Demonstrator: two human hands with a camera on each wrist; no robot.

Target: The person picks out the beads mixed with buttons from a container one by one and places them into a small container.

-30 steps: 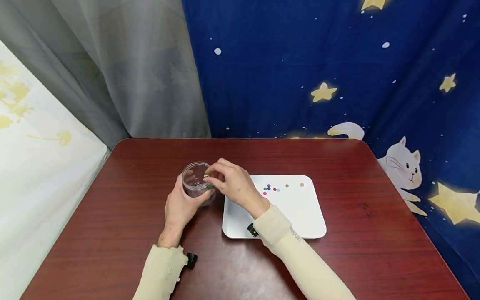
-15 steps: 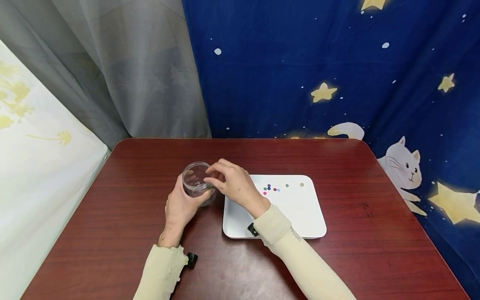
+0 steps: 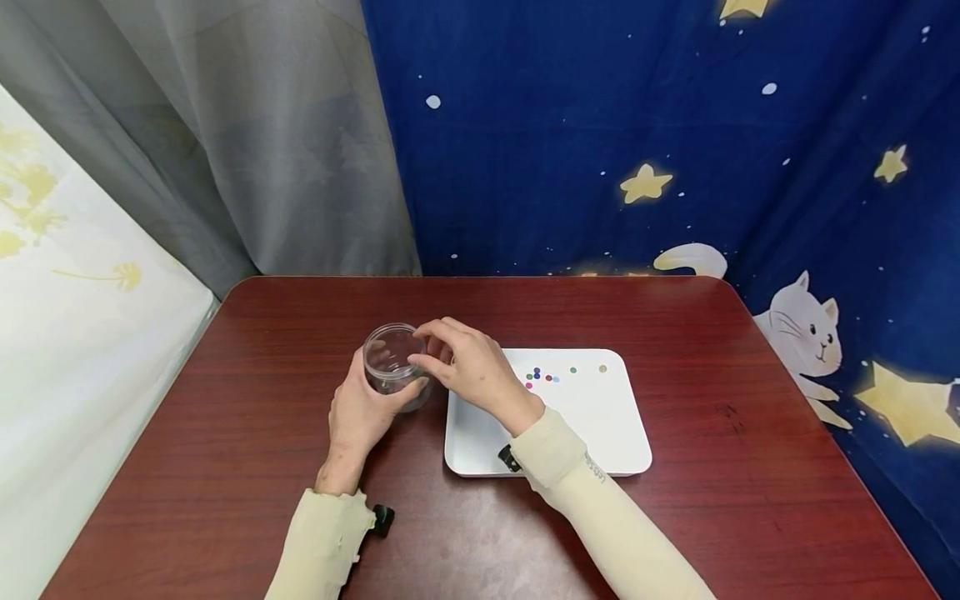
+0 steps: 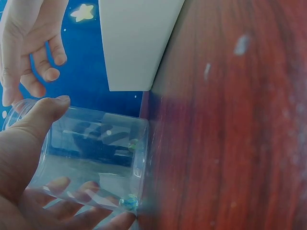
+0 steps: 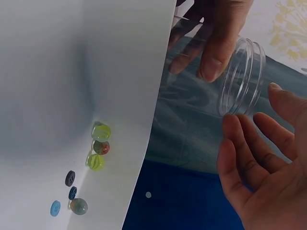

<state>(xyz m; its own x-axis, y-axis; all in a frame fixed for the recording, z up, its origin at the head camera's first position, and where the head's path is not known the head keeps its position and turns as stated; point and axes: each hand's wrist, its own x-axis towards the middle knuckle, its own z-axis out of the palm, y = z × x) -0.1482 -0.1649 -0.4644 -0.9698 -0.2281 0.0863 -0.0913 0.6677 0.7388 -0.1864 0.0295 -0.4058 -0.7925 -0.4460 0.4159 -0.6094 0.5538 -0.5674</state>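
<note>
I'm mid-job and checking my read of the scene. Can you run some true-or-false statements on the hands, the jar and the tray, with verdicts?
1. The left hand grips the clear jar. True.
2. The right hand is by the jar's mouth. True.
3. The jar is completely empty. False: small greenish pieces show at its base.
4. Marbles and buttons lie in the white tray. True.
5. In the head view, the tray is left of the jar. False: it is to the right.
6. The right hand is pinching a button. False: nothing shows between its fingertips.
</note>
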